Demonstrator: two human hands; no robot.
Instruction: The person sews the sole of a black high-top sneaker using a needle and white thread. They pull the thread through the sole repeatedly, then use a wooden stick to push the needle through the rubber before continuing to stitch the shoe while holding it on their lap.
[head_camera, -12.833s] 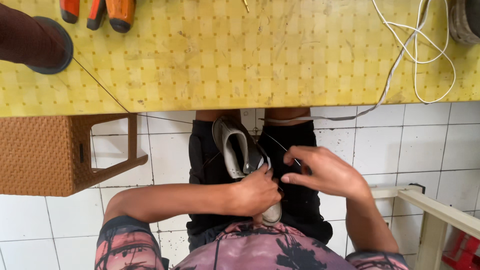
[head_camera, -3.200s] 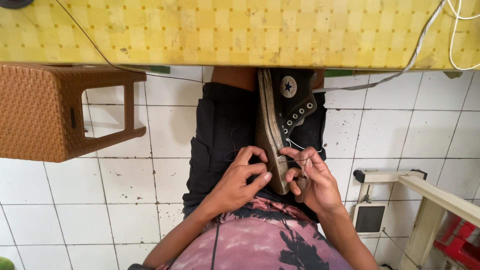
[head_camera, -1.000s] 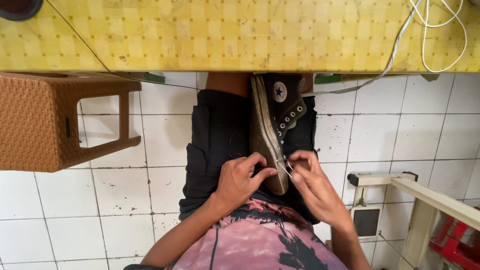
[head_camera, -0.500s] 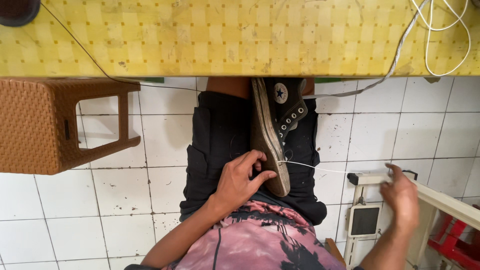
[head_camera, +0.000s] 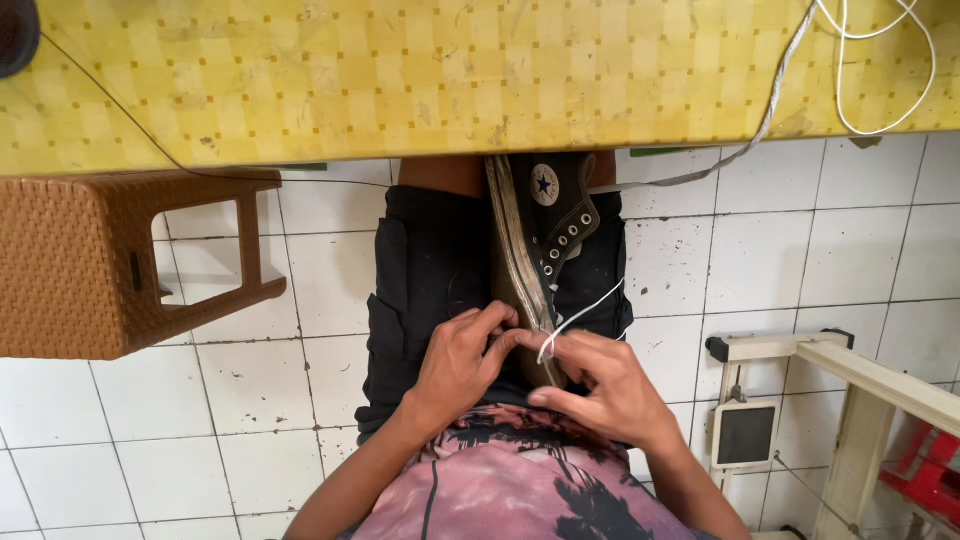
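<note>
Black high-top sneaker (head_camera: 540, 240) lies sole-up on the lap; left hand (head_camera: 462, 365) grips its sole edge, steadying it, while right hand (head_camera: 600, 385) pinches white thread (head_camera: 580, 318) taut.

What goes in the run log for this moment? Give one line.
left hand: grips black high-top shoe at sole edge | right hand: pinches white thread at sole | shoe: on lap, below yellow table

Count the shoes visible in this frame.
1. A black high-top canvas shoe with a worn pale sole lies on the person's lap below the yellow table edge, gripped at its near end by the left hand and right hand. Others may be hidden under the table.
</note>
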